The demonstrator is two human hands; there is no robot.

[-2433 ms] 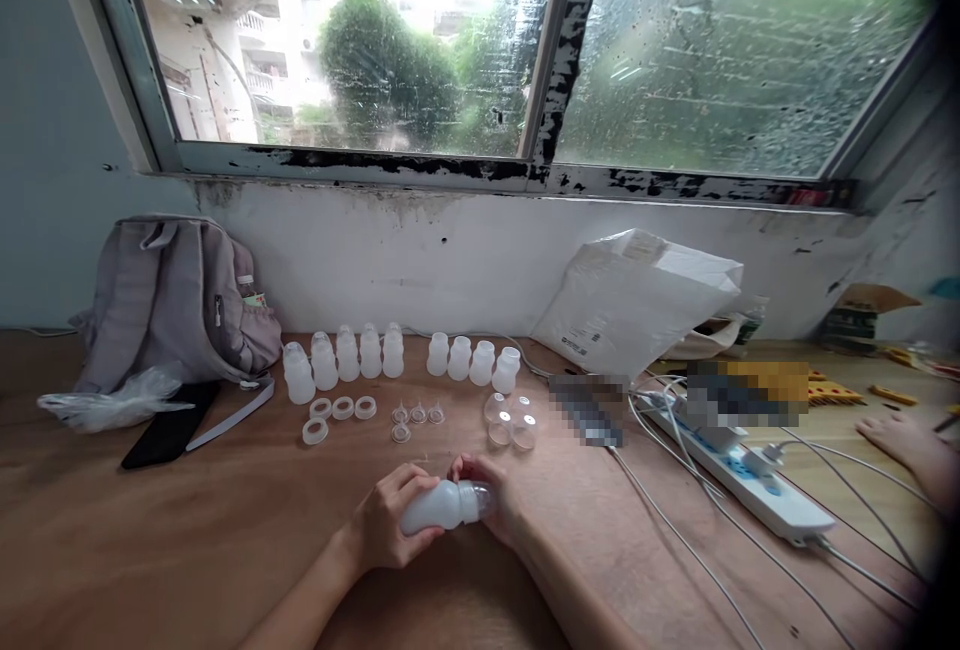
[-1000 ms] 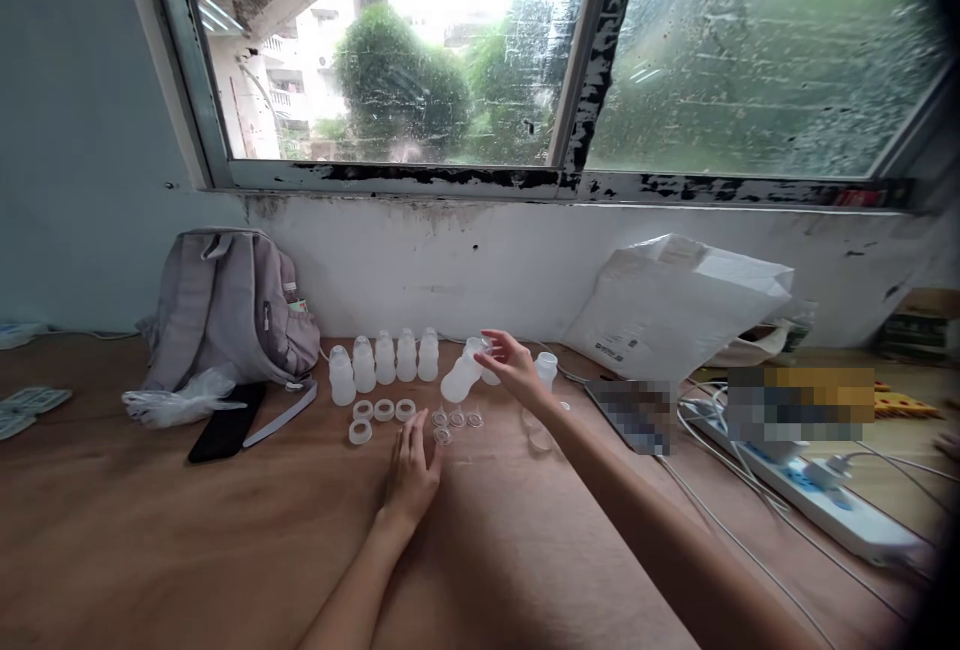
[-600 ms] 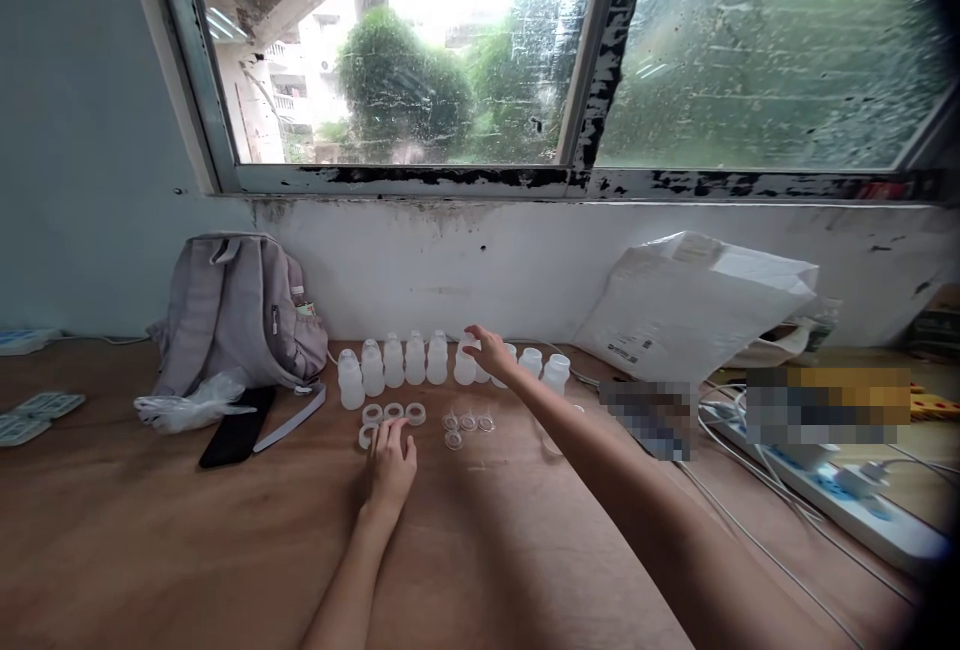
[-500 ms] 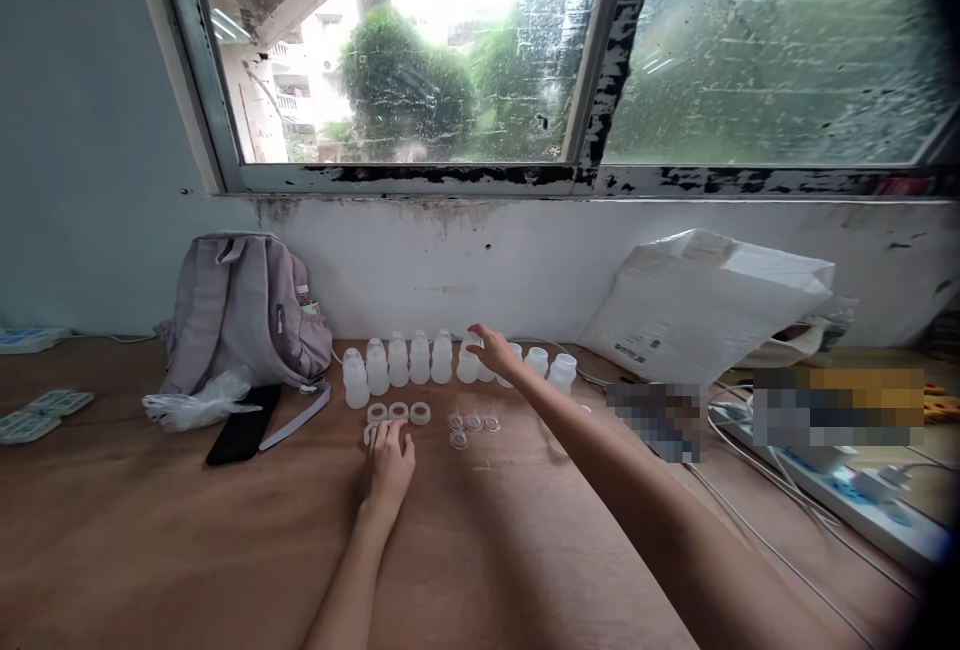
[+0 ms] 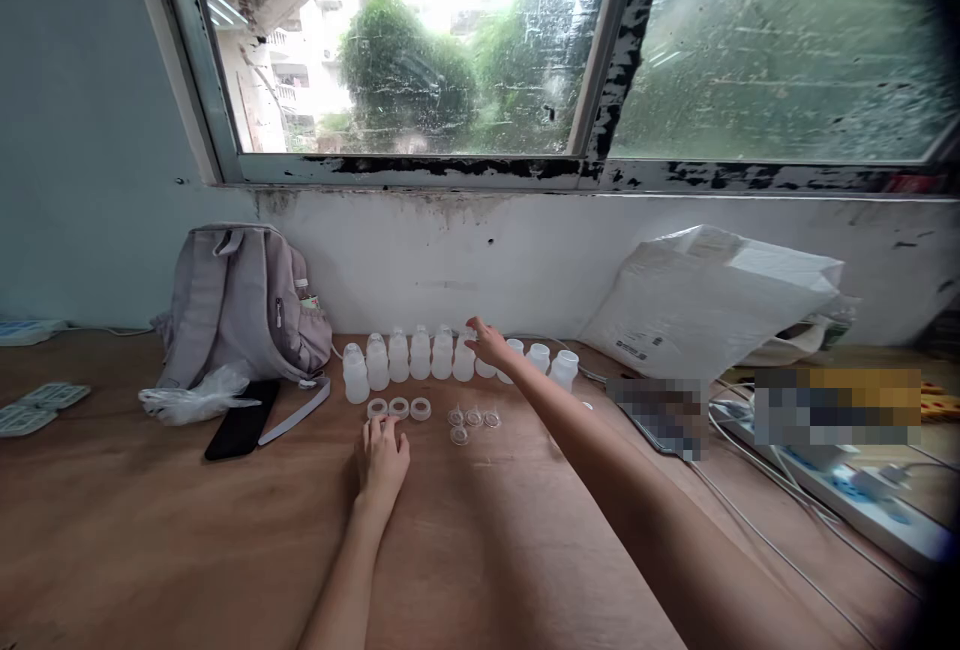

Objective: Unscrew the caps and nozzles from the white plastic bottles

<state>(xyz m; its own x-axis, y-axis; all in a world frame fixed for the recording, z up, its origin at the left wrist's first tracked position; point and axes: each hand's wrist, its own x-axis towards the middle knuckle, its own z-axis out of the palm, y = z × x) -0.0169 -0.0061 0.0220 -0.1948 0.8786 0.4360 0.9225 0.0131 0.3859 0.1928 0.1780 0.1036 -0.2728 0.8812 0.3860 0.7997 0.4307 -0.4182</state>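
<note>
A row of frosted baby bottles (image 5: 399,358) stands near the wall. Those on the left have clear domed tops, while the ones at the right end, such as this open-necked bottle (image 5: 564,370), are uncovered. My right hand (image 5: 491,344) reaches across to the row, thumb and forefinger closed around the top of a baby bottle (image 5: 463,366). My left hand (image 5: 382,455) rests on the table with its fingers apart, just in front of several white rings (image 5: 421,409); what lies under its fingers is hidden. Several clear teats (image 5: 473,417) sit between my hands.
A grey backpack (image 5: 232,305) leans on the wall at left, with a plastic bag (image 5: 199,398) and a black phone (image 5: 241,422) before it. At right are a white packing bag (image 5: 712,300), cables and a power strip (image 5: 885,510). A window is above.
The bottle at my right hand has shifted slightly left, closer to its neighbour. My left hand has moved a little left, and the ring seen beside its fingers is now hidden.
</note>
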